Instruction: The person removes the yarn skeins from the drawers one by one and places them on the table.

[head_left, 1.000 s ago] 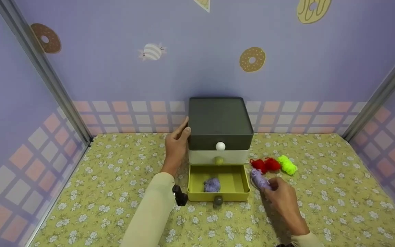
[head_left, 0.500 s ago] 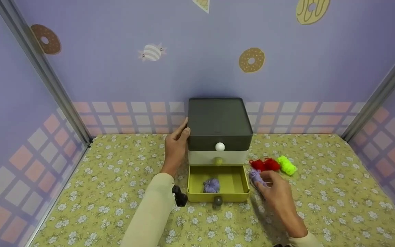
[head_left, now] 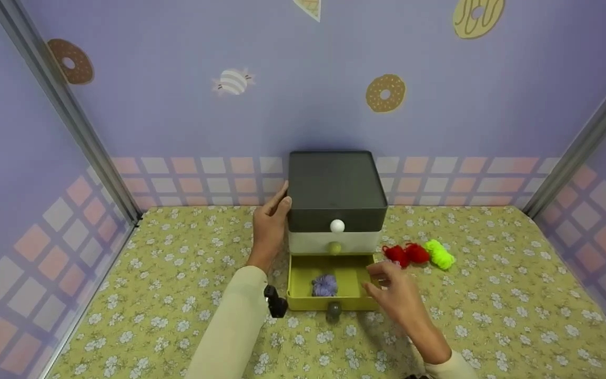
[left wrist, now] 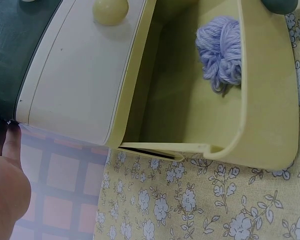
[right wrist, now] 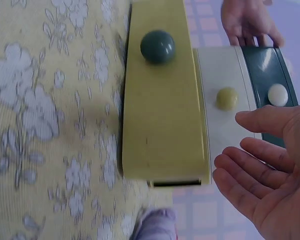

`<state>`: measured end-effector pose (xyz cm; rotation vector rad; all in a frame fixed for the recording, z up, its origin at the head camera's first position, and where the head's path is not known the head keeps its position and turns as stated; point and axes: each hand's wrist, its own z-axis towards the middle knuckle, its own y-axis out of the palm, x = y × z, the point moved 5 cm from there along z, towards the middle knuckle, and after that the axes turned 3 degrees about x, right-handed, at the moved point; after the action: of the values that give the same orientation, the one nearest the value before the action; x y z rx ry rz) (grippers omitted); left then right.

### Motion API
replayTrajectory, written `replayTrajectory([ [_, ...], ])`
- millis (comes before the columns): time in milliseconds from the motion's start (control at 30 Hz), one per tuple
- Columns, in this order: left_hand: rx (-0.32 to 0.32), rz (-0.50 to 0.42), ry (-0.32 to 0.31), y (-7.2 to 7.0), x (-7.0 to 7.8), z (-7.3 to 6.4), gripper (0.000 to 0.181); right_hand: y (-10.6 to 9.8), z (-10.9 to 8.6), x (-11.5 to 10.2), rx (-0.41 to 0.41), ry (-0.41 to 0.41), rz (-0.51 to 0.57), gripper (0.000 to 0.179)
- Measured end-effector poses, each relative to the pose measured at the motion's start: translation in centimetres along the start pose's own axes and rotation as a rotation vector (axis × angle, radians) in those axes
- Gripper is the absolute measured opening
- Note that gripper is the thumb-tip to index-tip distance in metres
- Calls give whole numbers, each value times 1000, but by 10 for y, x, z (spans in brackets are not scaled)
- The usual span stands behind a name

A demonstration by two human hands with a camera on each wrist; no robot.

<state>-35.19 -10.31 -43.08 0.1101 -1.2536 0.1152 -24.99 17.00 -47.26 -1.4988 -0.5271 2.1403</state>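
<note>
A small three-tier drawer unit (head_left: 337, 179) stands against the back wall. Its yellow bottom drawer (head_left: 358, 304) is pulled out, with a purple yarn bundle (left wrist: 220, 50) lying inside. My left hand (head_left: 270, 226) rests against the unit's left side, fingers extended along the dark top tier. Over the right edge of the drawer hovers my right hand (head_left: 400, 295), its fingers loosely curved and holding nothing, as the right wrist view (right wrist: 270, 175) shows. A second purple yarn bundle (right wrist: 157, 225) lies on the cloth beside the drawer, mostly hidden behind my right hand in the head view.
Red yarn (head_left: 407, 253) and a neon yellow-green yarn bundle (head_left: 439, 255) lie to the right of the unit. Round knobs, such as the white one (head_left: 337, 226), stick out at the front. A flowered cloth (head_left: 192, 316) covers the table, and patterned walls (head_left: 177, 105) enclose it.
My right hand has let go of the purple yarn bundle beside the drawer and moved left over the drawer's edge. The left hand stays against the unit.
</note>
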Motion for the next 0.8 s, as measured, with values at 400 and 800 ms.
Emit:
replayTrajectory([
  [400,10,1,-3,0,-2,2,46,27,10,-6,-128,-87,24,24],
  [800,15,-15,9,-1,-3,2,45,50,19,-5,-265,-169,36,25],
])
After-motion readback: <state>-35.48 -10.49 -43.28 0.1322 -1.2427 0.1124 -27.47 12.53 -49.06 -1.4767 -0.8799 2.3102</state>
